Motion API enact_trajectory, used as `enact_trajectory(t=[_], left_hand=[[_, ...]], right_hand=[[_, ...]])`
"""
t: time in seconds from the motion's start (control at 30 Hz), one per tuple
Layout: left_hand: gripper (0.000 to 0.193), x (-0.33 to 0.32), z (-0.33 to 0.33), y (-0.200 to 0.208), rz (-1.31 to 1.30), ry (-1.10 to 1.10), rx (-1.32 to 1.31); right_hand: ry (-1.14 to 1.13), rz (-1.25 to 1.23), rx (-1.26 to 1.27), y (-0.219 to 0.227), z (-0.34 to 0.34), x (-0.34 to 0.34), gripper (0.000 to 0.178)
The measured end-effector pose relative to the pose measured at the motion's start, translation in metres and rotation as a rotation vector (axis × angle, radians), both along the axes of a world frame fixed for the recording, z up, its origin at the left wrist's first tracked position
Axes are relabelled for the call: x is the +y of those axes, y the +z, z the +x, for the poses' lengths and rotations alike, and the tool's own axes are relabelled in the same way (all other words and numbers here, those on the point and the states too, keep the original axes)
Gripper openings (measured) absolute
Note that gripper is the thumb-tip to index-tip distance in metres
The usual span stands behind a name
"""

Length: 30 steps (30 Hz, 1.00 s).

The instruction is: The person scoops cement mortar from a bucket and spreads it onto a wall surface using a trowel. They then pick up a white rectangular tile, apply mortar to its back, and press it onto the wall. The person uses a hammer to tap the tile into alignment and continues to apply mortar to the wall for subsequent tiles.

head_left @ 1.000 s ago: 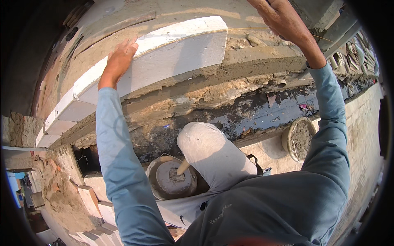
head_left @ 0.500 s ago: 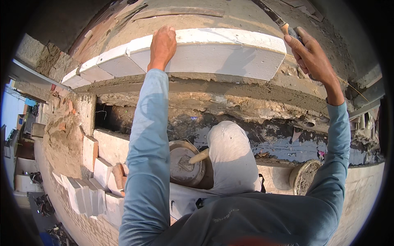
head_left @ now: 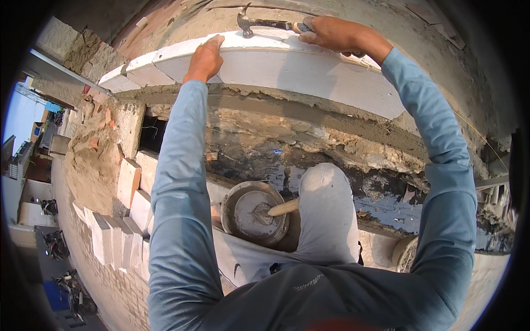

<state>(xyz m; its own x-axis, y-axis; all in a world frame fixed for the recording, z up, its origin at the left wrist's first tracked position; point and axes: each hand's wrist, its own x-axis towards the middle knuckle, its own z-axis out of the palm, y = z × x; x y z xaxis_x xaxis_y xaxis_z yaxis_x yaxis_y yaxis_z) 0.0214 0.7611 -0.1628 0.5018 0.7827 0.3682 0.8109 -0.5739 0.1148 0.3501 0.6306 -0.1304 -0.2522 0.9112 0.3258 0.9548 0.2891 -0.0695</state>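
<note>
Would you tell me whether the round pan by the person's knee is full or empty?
Partly filled. The pan holds a shallow layer of grey mortar, its inner wall showing above it, and a wooden-handled tool rests in the mix.

Open room lies between both arms mid-frame; the white block [head_left: 309,69] bars the top, the mortar pan [head_left: 255,214] sits below centre.

1. White block [head_left: 309,69], grey mortar bed [head_left: 309,113] beneath.
2. Light blue sleeves [head_left: 176,182].
3. Dark steel hammer [head_left: 259,23].
4. Grey pan [head_left: 255,214], pale wooden handle [head_left: 283,208].
5. Pale grey trousers [head_left: 328,215].
</note>
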Motion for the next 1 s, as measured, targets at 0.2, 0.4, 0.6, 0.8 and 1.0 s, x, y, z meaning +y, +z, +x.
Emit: enact_trajectory(t=[0.2,0.4,0.6,0.8,1.0], left_hand=[[0.060,0.006,-0.034,-0.012,0.040,0.025,0.028],[0.060,0.013,-0.024,-0.015,0.066,-0.024,0.038],[0.054,0.018,-0.033,-0.003,0.002,0.022,0.054],[0.045,0.021,0.025,0.017,-0.097,-0.145,-0.051],[0.051,-0.026,0.106,0.028,-0.401,-0.298,-0.133]], right_hand=[[-0.095,-0.115,0.400,0.094,-0.078,-0.077,0.041],[-0.118,-0.421,0.146,0.085,-0.068,-0.081,0.044],[-0.076,0.027,0.540,-0.036,-0.029,-0.151,0.050],[-0.440,-0.255,1.333,-0.149,-0.017,-0.336,0.044],[-0.638,-0.059,1.984,-0.181,0.006,-0.384,0.026]])
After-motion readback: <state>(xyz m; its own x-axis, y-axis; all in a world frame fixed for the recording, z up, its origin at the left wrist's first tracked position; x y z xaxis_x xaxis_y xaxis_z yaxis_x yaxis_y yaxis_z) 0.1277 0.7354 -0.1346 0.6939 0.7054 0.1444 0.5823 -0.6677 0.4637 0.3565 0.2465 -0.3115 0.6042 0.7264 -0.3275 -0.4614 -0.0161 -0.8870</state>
